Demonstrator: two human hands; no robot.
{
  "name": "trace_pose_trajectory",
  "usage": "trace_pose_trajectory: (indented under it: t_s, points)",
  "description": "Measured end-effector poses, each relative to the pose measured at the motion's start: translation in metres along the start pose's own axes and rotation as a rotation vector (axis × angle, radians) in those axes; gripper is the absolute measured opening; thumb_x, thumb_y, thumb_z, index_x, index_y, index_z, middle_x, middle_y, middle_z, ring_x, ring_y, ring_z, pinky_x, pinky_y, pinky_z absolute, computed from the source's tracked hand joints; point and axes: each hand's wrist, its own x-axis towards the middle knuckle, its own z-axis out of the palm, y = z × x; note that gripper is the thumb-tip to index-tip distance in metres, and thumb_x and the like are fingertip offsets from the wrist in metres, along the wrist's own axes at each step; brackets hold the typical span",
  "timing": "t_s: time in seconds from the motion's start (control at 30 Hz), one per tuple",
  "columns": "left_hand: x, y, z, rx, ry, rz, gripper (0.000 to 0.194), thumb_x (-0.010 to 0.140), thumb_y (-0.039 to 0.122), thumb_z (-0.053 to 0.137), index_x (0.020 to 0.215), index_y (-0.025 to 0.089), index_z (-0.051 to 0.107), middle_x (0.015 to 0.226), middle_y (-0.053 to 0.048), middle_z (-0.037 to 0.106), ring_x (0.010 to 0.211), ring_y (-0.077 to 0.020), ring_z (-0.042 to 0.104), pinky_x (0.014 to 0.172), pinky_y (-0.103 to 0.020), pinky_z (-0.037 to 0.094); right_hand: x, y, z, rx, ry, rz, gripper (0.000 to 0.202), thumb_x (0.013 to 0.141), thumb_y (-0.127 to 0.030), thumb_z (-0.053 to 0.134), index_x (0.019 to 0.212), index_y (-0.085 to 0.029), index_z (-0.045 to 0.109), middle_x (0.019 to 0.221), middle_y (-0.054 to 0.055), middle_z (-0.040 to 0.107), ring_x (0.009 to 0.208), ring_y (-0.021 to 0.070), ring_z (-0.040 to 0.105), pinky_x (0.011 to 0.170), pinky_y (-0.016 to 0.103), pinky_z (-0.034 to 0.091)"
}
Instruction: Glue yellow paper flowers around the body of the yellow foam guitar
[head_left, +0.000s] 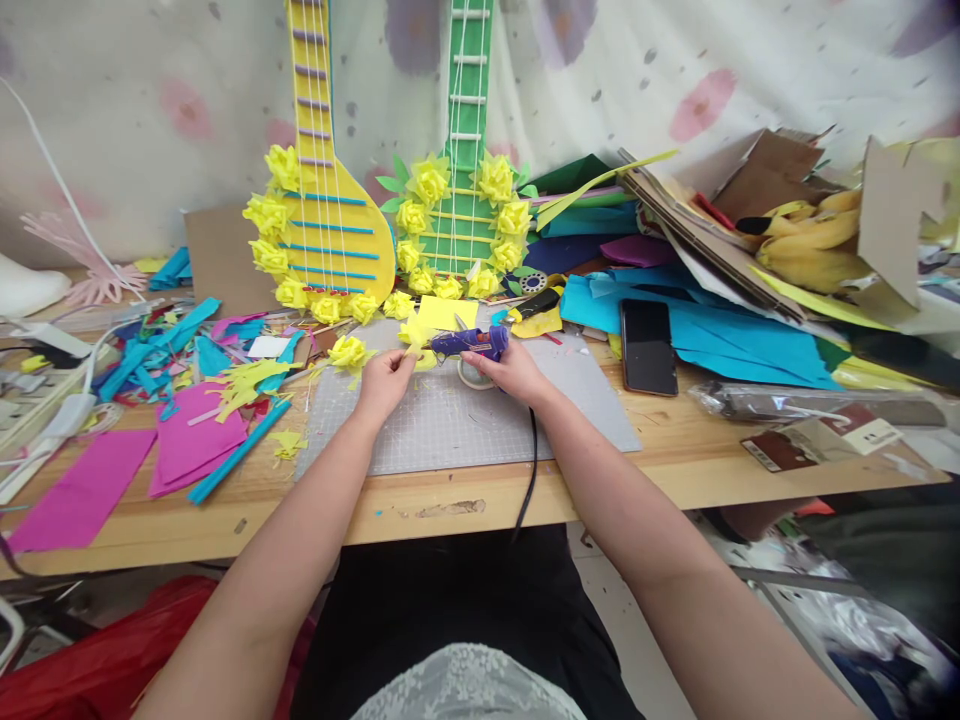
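My right hand is wrapped round a purple hot glue gun, its nozzle pointing left. A black cord hangs from the gun over the table edge. Between the pinched fingers of my left hand is a yellow paper flower, close to the nozzle. Just left of that hand lies a finished-looking yellow paper rose. Beneath both hands spreads a grey cutting mat. A roll of tape sits under the gun, partly hidden.
Behind stand a yellow paper guitar and a green one, both trimmed with yellow flowers. Pink paper sheets and blue scraps cover the left. A phone, blue paper and stacked cardboard occupy the right.
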Motion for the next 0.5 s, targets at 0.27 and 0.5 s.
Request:
trace_pose_trajectory:
  t_s: [0.27,0.5]
  points:
    - [-0.0003,-0.0020,0.0014,0.036,-0.034,0.022,0.028,0.073,0.037,0.052,0.053,0.018,0.052,0.050,0.005,0.030,0.050,-0.0093,0.028,0.050,-0.024,0.023,0.0018,0.0012,0.0009,0.001,0.006,-0.018,0.036,0.073,-0.052,0.063,0.085,-0.018,0.068,0.075,0.005,0.068,0.083,0.0226,0.065,0.078,0.035,0.049]
    - [-0.0013,0.0042,0.0007,0.070,-0.044,0.007,0.028,0.073,0.036,0.052,0.051,0.018,0.052,0.048,0.005,0.031,0.048,-0.0092,0.029,0.049,-0.024,0.023,0.0021,0.0017,0.0003,0.000,0.010,-0.009,0.033,0.074,-0.051,0.063,0.082,-0.019,0.068,0.077,0.005,0.069,0.084,0.0230,0.066,0.078,0.035,0.050]
